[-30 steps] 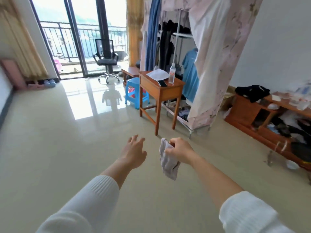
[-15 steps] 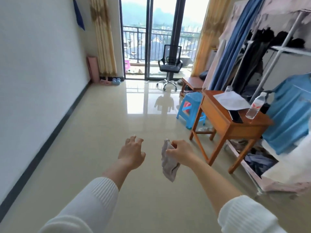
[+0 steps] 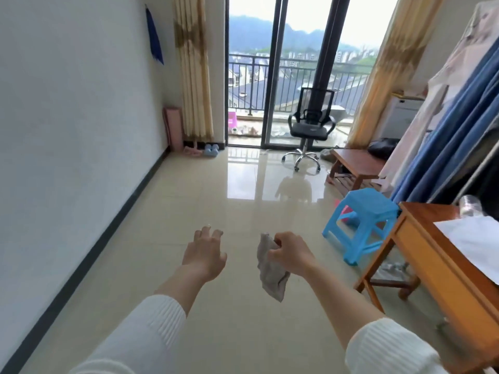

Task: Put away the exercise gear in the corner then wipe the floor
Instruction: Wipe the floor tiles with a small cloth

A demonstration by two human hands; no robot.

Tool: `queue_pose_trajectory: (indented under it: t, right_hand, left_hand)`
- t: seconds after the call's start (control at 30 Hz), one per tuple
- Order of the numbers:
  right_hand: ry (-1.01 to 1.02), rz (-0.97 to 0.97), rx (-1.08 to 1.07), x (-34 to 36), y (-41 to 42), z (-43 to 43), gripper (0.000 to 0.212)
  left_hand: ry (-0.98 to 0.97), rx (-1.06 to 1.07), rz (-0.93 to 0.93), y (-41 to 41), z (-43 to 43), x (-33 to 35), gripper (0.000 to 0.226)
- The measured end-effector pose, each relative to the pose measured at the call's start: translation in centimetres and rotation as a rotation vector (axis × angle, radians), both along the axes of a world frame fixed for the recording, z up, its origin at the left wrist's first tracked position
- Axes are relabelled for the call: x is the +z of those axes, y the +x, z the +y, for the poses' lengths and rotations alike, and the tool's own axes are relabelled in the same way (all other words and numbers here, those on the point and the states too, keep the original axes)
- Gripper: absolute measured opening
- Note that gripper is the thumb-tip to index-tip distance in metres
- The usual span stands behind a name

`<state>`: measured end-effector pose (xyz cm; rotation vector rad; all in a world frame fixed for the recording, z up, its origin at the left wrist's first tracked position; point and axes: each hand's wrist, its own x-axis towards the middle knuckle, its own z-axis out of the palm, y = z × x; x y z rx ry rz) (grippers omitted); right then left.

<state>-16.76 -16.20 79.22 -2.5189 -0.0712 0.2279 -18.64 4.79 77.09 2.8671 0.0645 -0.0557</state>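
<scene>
A white wall (image 3: 67,130) with a dark skirting strip is running along the left edge of the tiled floor (image 3: 167,211). In the far left corner of the floor, a pink rolled exercise mat (image 3: 173,128) is standing upright against the wall, just beside the tan curtain (image 3: 194,76). Pink dumbbells (image 3: 192,150) and light blue dumbbells (image 3: 211,150) are lying on the floor at the foot of that curtain, close to the mat.

The left hand (image 3: 205,255) is hovering over the middle of the floor with its fingers spread apart and slightly curled, holding nothing. Just to its right, not touching it, the right hand (image 3: 290,255) is pinching a crumpled grey cloth (image 3: 271,271); the fingers are closed on the cloth's upper part and the rest is hanging down loose, clear of the floor. Both arms are wearing white ribbed sleeves (image 3: 151,336).

Farther back, a black office chair (image 3: 310,125) is standing at the glass balcony door (image 3: 272,76). Along the right edge of the floor, a low wooden bench (image 3: 356,163) is sitting near the second curtain, a blue plastic stool (image 3: 361,225) is standing nearer, and a wooden table (image 3: 445,265) beside the stool is carrying a white sheet (image 3: 475,244) and part of a clear bottle (image 3: 469,209).
</scene>
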Motion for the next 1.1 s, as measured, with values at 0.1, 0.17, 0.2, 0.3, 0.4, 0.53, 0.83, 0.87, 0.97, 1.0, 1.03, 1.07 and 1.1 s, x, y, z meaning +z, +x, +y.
queue_pose_trajectory:
  t: [0.1, 0.17, 0.2, 0.3, 0.4, 0.53, 0.83, 0.87, 0.97, 1.0, 1.03, 1.07, 1.1]
  right_hand:
    - [-0.034, -0.028, 0.039, 0.0, 9.9, 0.8, 0.017]
    - [-0.064, -0.055, 0.082, -0.3, 16.8, 1.0, 0.021]
    - [-0.083, -0.069, 0.109, -0.5, 20.3, 1.1, 0.023]
    - [-0.118, -0.087, 0.158, -1.1, 31.4, 0.9, 0.026]
    - [-0.146, -0.069, 0.176, -1.6, 41.9, 1.0, 0.024]
    - [-0.207, -0.057, 0.221, -1.0, 54.8, 2.3, 0.019]
    - [-0.124, -0.065, 0.263, -1.7, 83.8, 10.4, 0.022]
    - [-0.101, -0.058, 0.252, -1.8, 87.0, 11.7, 0.023]
    - [-0.098, -0.035, 0.256, -1.9, 96.0, 15.1, 0.020]
    - [-0.100, -0.032, 0.259, -1.9, 98.7, 16.1, 0.019]
    - [-0.097, -0.035, 0.262, -1.9, 101.4, 17.0, 0.019]
    - [-0.094, -0.038, 0.264, -1.9, 103.9, 17.8, 0.020]
    - [-0.094, -0.038, 0.269, -1.8, 106.3, 18.5, 0.021]
  left_hand:
    - [-0.008, 0.023, 0.004, 9.5, 0.6, -1.0, 0.056]
    - [-0.013, 0.043, 0.000, 16.3, 0.8, -1.8, 0.056]
    - [-0.021, 0.057, -0.001, 20.0, 0.8, -2.2, 0.056]
    - [-0.092, 0.110, 0.004, 30.8, 0.6, -3.3, 0.055]
    - [-0.139, 0.150, 0.017, 40.7, 0.6, -3.8, 0.054]
    - [-0.173, 0.193, 0.014, 52.3, 1.9, -3.3, 0.053]
    - [-0.161, 0.313, -0.056, 79.3, 10.4, -4.3, 0.053]
    - [-0.171, 0.326, -0.065, 82.4, 11.5, -4.3, 0.053]
    - [-0.216, 0.369, -0.070, 91.0, 14.2, -4.6, 0.055]
    - [-0.223, 0.379, -0.072, 93.6, 14.9, -4.7, 0.055]
    - [-0.226, 0.386, -0.074, 96.2, 15.6, -4.8, 0.056]
    - [-0.231, 0.393, -0.075, 98.6, 16.3, -4.8, 0.056]
    - [-0.239, 0.403, -0.074, 100.8, 16.9, -4.9, 0.056]
